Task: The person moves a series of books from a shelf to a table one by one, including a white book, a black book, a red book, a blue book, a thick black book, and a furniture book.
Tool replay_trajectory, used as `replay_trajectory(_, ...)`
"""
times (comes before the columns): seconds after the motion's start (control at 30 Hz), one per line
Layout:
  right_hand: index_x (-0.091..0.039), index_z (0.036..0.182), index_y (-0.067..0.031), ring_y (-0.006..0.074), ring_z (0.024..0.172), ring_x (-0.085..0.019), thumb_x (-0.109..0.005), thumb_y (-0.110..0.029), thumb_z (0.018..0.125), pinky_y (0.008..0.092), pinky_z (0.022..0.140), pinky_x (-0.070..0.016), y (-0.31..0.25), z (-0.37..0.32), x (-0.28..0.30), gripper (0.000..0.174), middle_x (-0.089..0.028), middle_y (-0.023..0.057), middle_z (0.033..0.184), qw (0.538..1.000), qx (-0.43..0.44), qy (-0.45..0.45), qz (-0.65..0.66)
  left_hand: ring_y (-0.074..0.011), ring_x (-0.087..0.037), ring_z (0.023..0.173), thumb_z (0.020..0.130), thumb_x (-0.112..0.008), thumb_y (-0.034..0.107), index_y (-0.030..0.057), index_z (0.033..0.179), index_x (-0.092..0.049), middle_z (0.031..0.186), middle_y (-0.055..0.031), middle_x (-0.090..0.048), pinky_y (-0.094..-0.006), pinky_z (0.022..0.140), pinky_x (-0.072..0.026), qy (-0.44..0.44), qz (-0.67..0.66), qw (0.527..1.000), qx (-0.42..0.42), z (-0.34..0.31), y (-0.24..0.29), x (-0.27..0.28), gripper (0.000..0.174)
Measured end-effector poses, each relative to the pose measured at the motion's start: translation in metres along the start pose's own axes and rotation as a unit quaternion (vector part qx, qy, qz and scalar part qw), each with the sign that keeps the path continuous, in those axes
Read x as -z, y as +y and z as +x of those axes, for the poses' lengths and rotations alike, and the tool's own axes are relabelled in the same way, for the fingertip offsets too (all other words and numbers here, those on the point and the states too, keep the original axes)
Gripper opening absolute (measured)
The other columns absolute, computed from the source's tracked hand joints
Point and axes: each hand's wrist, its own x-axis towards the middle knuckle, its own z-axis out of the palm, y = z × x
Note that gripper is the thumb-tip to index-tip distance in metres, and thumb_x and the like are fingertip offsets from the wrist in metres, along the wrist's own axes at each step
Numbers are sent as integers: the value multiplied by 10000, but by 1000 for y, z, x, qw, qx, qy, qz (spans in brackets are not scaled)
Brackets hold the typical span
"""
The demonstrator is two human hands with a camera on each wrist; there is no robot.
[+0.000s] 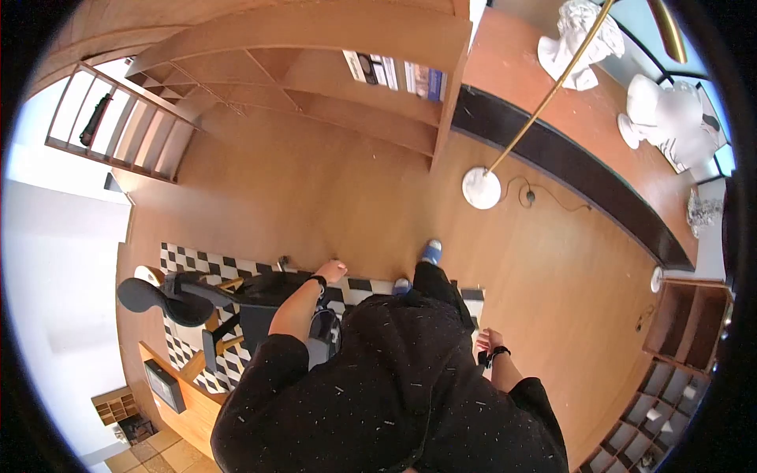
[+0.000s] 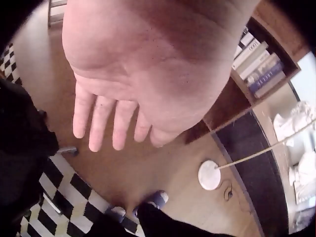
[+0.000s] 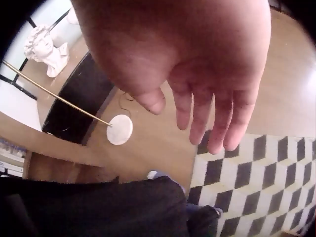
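Observation:
In the head view the left hand (image 1: 332, 271) hangs beside the body, near a black chair (image 1: 260, 303). The left wrist view shows the left hand (image 2: 148, 69) palm on, fingers relaxed and fairly straight, holding nothing. On the other side of the body is the right hand (image 1: 490, 340), over the wooden floor. Seen close in the right wrist view, the right hand (image 3: 197, 69) has loosely hanging fingers with nothing in them. Neither hand touches an object.
A checkered rug (image 1: 359, 293) lies under the feet and chair. Ahead stand a wooden shelf (image 1: 378, 118) with books (image 1: 390, 72) and a lamp with a white round base (image 1: 481, 188), its cord on the floor. White busts (image 1: 579, 47) sit on a ledge at the right; a desk (image 1: 189, 410) is at lower left.

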Motion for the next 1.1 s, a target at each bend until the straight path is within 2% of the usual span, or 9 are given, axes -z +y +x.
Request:
replay_trajectory(0.1, -488, 1050, -43, 273, 626, -604, -474, -332, 844, 373, 486, -511, -75, 45, -18, 354, -585, 145, 917, 994, 103, -43, 15, -257, -546, 520, 790, -468, 237, 58, 694, -601, 533, -108, -542, -392, 510, -430, 100, -160, 981, 37, 27, -54, -18, 242)
replay_trajectory(0.17, -514, 944, -52, 208, 580, -582, -469, -307, 855, 318, 459, -487, -121, 69, -45, 273, -578, 102, 816, 976, 186, -113, 24, -121, -528, 501, 837, -467, 342, 126, 802, -590, 537, 2, -507, -308, 404, -386, -70, -450, 875, 168, 2, -23, 31, 251)
replay_trajectory(0.2, -535, 858, -64, 167, 557, -563, -467, -292, 859, 282, 447, -469, -155, 56, -57, 238, -566, 69, 752, 967, 217, -133, 16, -118, -512, 490, 864, -459, 338, 122, 860, -572, 557, 27, -501, -310, 399, -378, -31, -263, 950, 166, 12, -27, 20, 244)
replay_trajectory(0.37, -535, 918, -90, 126, 552, -549, -478, -287, 868, 251, 462, -443, -245, -5, -136, 212, -570, 29, 734, 965, 257, -35, 40, -166, -579, 637, 868, -488, 331, 98, 954, -596, 743, -59, -582, -302, 576, -465, 1, -235, 967, 100, 22, 0, 59, 271)
replay_trajectory(0.5, -533, 950, -86, 126, 552, -548, -468, -282, 876, 251, 462, -444, -251, 7, -172, 220, -578, 38, 750, 960, 232, -101, -118, -198, -593, 712, 867, -484, 352, 88, 994, -594, 844, -109, -609, -310, 664, -473, 106, -245, 962, 57, 24, 24, 70, 313)
replay_trajectory(0.67, -540, 977, -67, 181, 549, -568, -480, -288, 854, 312, 476, -505, -221, 19, -167, 260, -590, 85, 765, 962, 178, -90, -185, -209, -594, 730, 863, -482, 360, 92, 1030, -588, 877, -124, -628, -347, 691, -468, 40, -264, 964, 17, 82, -59, 33, 333)
replay_trajectory(0.93, -510, 1064, -103, 252, 572, -582, -491, -298, 819, 387, 476, -475, -169, 27, -148, 313, -609, 113, 834, 989, 82, 31, -120, -134, -527, 615, 877, -486, 336, 73, 1085, -546, 907, -62, -592, -279, 575, -452, -82, -213, 968, 104, 86, -109, 118, 340)
replay_trajectory(1.03, -501, 1098, -106, 250, 616, -597, -485, -299, 823, 373, 525, -495, -164, 10, -176, 337, -615, 109, 934, 992, 67, 55, -95, -129, -525, 604, 867, -493, 339, 81, 1037, -558, 819, -27, -589, -278, 560, -444, -11, -258, 964, 61, 78, -120, 142, 316)
replay_trajectory(1.1, -501, 1110, -101, 243, 632, -604, -475, -291, 842, 366, 548, -505, -173, -9, -198, 329, -617, 103, 957, 994, 66, 37, -84, -158, -501, 478, 860, -457, 271, 52, 776, -543, 551, -32, -514, -316, 460, -409, 240, -113, 957, -116, 93, -152, 124, 250)
